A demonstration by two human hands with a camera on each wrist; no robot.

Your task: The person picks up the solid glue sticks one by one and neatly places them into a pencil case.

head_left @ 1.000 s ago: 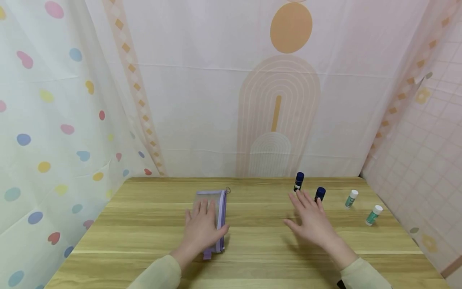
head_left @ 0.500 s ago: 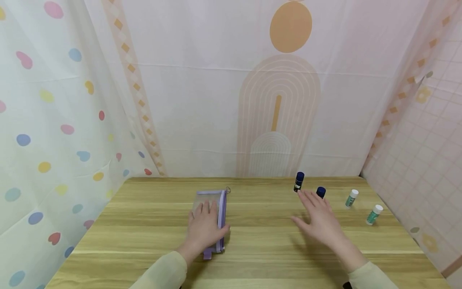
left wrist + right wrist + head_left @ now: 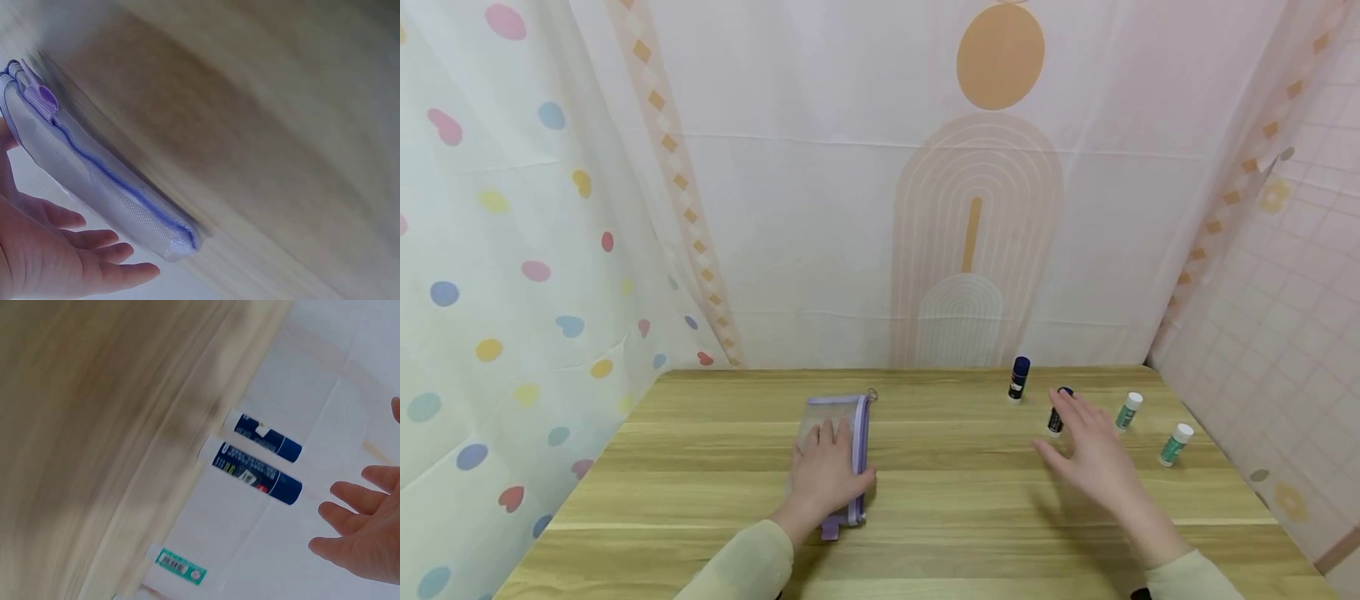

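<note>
A mesh zip pouch (image 3: 835,410) with purple trim lies flat on the table, left of centre. My left hand (image 3: 824,477) is over it with fingers spread; in the left wrist view the fingers extend along the pouch (image 3: 100,178), and whether they press on it I cannot tell. My right hand (image 3: 1093,454), fingers loosely extended and holding nothing, hovers in front of a navy glue stick (image 3: 1056,421), partly covering it. Another navy glue stick (image 3: 1018,380) stands farther back. Both show upright beyond the fingers in the right wrist view, the nearer navy glue stick (image 3: 250,472) looking larger.
Two green glue sticks with white caps, a back one (image 3: 1128,412) and a front one (image 3: 1176,445), stand at the table's right. The wooden table (image 3: 940,500) ends at a patterned curtain (image 3: 805,250) behind; more curtains hang at both sides.
My right hand has moved to the right, uncovering more of the back navy glue stick and the lower part of the nearer one. My left hand has barely shifted over the pouch.
</note>
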